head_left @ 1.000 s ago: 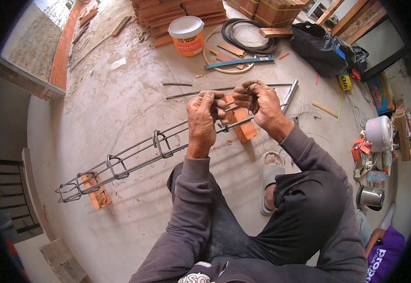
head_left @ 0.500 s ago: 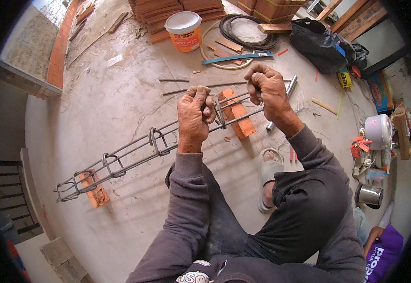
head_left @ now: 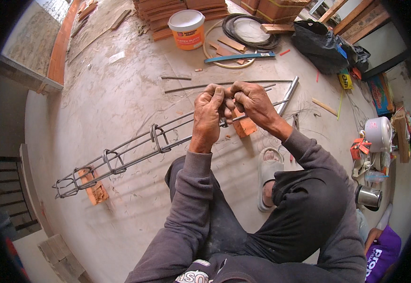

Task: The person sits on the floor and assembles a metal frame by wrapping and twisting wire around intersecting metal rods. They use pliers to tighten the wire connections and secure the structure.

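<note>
A long cage of steel reinforcing bars (head_left: 165,148), with several stirrups bent round it, lies slantwise before me. It rests on one brick (head_left: 97,191) at the left and another brick (head_left: 246,127) at the right. Above the right part of the cage, my left hand (head_left: 210,111) is closed in a pinch, thumb on top. Close against it, my right hand (head_left: 255,106) is closed too, fingers curled down. Whatever thin thing they may hold is hidden. Both hands cover a stirrup and part of the right brick.
A metal pipe (head_left: 288,96) lies beyond the cage's right end, near thin loose wires (head_left: 304,111). Farther back are an orange-and-white bucket (head_left: 186,40), a blue strip (head_left: 238,57) and a black bag (head_left: 318,47). My sandalled foot (head_left: 268,177) is right of centre.
My right hand has come left and down to meet my left hand. The left has shifted slightly right. Both stay closed; the view has moved a little.
</note>
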`<state>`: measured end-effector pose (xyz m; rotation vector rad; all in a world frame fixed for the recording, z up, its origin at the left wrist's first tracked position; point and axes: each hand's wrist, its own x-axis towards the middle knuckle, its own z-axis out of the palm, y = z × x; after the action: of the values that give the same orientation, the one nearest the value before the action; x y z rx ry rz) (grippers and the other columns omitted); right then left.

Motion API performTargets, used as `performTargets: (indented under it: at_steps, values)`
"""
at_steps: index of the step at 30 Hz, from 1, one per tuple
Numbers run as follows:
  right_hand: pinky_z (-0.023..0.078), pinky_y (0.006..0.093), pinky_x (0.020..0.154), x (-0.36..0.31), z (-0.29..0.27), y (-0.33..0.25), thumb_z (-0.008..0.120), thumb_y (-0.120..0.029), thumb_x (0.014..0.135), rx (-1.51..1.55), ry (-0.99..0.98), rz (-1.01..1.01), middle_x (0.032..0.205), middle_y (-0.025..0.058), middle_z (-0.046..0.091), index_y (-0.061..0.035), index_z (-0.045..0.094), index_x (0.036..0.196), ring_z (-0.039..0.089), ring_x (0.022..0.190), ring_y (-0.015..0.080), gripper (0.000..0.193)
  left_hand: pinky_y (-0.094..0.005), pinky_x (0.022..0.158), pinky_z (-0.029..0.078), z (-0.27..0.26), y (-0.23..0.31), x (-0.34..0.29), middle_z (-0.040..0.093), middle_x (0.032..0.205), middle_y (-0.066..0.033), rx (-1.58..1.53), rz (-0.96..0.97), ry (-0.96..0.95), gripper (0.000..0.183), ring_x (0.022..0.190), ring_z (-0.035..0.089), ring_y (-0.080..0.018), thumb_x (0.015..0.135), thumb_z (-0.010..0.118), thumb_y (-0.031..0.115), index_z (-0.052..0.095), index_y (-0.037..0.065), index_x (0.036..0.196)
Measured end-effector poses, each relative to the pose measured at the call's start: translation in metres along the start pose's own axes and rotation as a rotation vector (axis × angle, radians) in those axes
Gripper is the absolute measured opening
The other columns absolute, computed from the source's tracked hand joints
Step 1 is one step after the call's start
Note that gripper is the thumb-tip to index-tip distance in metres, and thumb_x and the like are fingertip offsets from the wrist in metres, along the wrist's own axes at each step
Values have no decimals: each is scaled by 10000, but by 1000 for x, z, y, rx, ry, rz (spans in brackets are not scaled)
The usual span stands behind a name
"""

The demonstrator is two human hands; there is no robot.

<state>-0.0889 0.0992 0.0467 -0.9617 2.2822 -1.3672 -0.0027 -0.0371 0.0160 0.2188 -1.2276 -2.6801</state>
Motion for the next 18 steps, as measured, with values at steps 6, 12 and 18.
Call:
performTargets:
  at_steps: [6, 12, 18]
  values:
    - [500, 360, 646, -5, -9, -9, 589, -120, 850, -175, -32, -163, 713, 141, 640, -1, 641, 875, 622, 621, 238, 132, -223, 368, 402, -5, 27, -4, 601, 688, -45, 83, 170, 171, 280, 483, 502, -59, 1023, 537, 309, 597, 44, 955]
    - [486, 324, 586, -5, -7, 5, 609, -94, 848, -102, 192, -113, 647, 85, 592, -5, 647, 864, 591, 610, 133, 98, -253, 438, 474, -11, 36, -10, 628, 753, -91, 32, 300, 311, 321, 540, 545, -94, 1031, 512, 308, 584, 3, 962]
    - [533, 244, 565, -1, -8, 1, 501, -54, 980, 494, 334, 73, 743, 67, 640, -10, 590, 893, 618, 619, 114, 132, -275, 488, 539, -2, 25, -9, 651, 798, -118, 18, 215, 272, 320, 576, 604, -118, 1032, 509, 298, 589, 0, 947]
